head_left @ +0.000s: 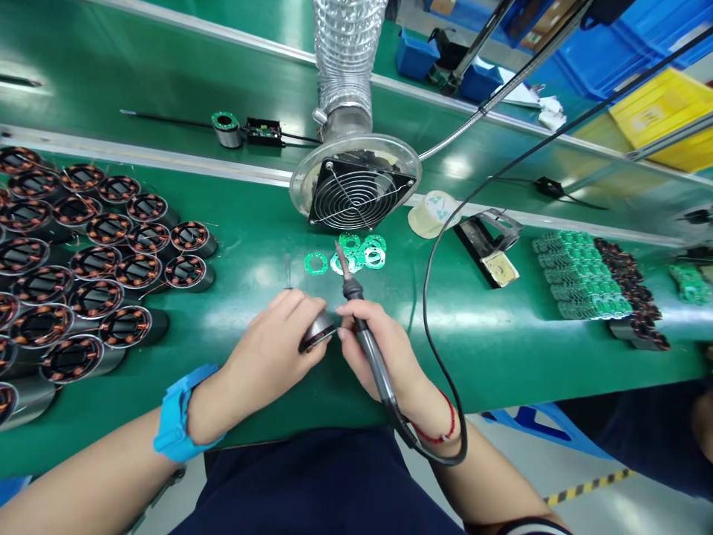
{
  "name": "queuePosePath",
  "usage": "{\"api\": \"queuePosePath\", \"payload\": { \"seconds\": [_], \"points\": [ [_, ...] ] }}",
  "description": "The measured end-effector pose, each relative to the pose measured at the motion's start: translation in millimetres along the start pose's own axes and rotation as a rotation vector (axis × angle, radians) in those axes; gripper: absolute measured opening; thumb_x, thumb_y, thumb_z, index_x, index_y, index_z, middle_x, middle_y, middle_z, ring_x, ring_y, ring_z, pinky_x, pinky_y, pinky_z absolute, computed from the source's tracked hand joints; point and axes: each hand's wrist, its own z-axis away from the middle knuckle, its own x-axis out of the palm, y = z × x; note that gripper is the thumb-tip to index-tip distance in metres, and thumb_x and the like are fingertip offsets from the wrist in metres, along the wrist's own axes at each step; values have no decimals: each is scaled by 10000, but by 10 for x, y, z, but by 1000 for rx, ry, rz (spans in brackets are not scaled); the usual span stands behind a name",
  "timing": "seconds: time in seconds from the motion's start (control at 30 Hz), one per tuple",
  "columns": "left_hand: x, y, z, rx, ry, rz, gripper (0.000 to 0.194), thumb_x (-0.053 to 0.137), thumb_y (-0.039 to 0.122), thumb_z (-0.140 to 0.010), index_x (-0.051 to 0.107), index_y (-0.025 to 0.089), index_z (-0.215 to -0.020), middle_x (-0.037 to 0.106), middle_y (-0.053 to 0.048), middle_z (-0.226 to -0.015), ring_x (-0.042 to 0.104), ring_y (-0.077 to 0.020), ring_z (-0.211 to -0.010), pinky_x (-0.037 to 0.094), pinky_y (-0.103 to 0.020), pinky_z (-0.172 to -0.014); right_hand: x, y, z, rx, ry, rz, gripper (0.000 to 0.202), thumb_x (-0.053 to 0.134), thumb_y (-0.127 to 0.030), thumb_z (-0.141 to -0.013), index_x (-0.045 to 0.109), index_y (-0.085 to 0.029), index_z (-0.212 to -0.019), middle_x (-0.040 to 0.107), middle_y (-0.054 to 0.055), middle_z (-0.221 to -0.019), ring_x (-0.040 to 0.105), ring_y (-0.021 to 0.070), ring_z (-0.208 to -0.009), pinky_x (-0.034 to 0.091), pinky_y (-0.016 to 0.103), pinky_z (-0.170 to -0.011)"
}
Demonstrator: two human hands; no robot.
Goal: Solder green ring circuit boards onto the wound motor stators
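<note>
My left hand [281, 331] is closed around a motor stator [318, 331], a short metal cylinder tipped on its side above the green bench; the fingers cover much of it. In my right hand [384, 345] is a soldering iron [365, 327], its tip pointing up and away from me. The right fingertips are close to the stator; whether they touch it I cannot tell. Beyond both hands lies a small group of green ring-shaped circuit boards [356, 256], with one ring [316, 263] apart to the left.
Many wound stators [92, 264] fill the bench's left side. A fan-fronted fume extractor [356, 193] hangs ahead. To the right are a solder roll [433, 214], an iron stand with sponge [493, 249] and stacked boards [582, 275]. The iron's cable [428, 297] loops across the right side.
</note>
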Motion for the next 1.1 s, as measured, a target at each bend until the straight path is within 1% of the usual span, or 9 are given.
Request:
{"api": "queuePosePath", "payload": {
  "seconds": [0.07,0.13,0.33,0.57,0.7,0.8,0.87,0.97,1.1],
  "points": [
    [7,-4,9,104,73,-119,213,492,183,-831,602,173,-1013,617,-74,-900,562,-241,-876,468,-383,-786,27,-23,-4,208,-13,-183,321,516,-108,-859,498,-255,-1144,597,-37,-801,607,118,-676,492,260,-644],
    [-16,4,7,53,61,-60,202,506,196,-831,595,180,-1011,617,-56,-884,566,-221,-837,470,-354,-745,32,-32,-13,355,-17,-439,328,551,-161,-871,470,-259,-1173,592,-47,-795,624,108,-670,492,245,-621],
    [-126,71,-17,-245,-218,411,195,537,299,-835,577,221,-1009,608,8,-847,558,-167,-744,451,-295,-660,-36,3,-38,407,-90,-813,406,703,-275,-839,483,-276,-1180,576,-60,-792,573,86,-609,486,239,-592],
    [-87,57,-16,-244,-271,316,238,544,275,-819,580,217,-1047,634,-23,-978,563,-204,-877,425,-353,-784,14,2,-33,318,-163,-516,381,623,-162,-857,489,-278,-1195,496,-64,-763,500,86,-626,453,225,-592],
    [-60,19,-36,-352,-339,590,359,560,340,-823,547,215,-1160,622,-40,-1008,560,-226,-972,444,-358,-810,46,11,-7,167,11,-292,426,609,-170,-877,457,-289,-1256,565,-29,-863,589,121,-732,529,283,-700],
    [-87,43,-64,-381,-404,793,296,584,301,-788,603,210,-1069,621,-28,-968,557,-219,-999,448,-331,-815,29,-16,3,11,47,-186,464,566,-135,-894,429,-297,-1306,630,52,-1127,636,188,-1019,538,389,-898],
    [-116,67,-71,-392,-471,869,194,598,258,-765,631,208,-949,615,-10,-916,556,-190,-929,447,-297,-773,12,-52,10,-80,-30,-192,473,507,-102,-903,421,-304,-1323,629,74,-1210,621,212,-1110,529,433,-942],
    [-145,81,-53,-440,-572,957,92,626,265,-745,616,191,-800,556,21,-763,499,-134,-724,407,-246,-624,1,-103,33,-159,-96,-240,481,446,-62,-897,426,-324,-1300,682,40,-1060,655,206,-1011,546,437,-895],
    [-164,78,-24,-431,-670,1027,142,659,286,-734,611,178,-812,525,35,-748,445,-100,-653,376,-217,-557,-5,-143,72,-145,-76,-272,521,448,-59,-886,379,-314,-1335,672,55,-1056,660,204,-969,554,437,-874]
  ]
}}
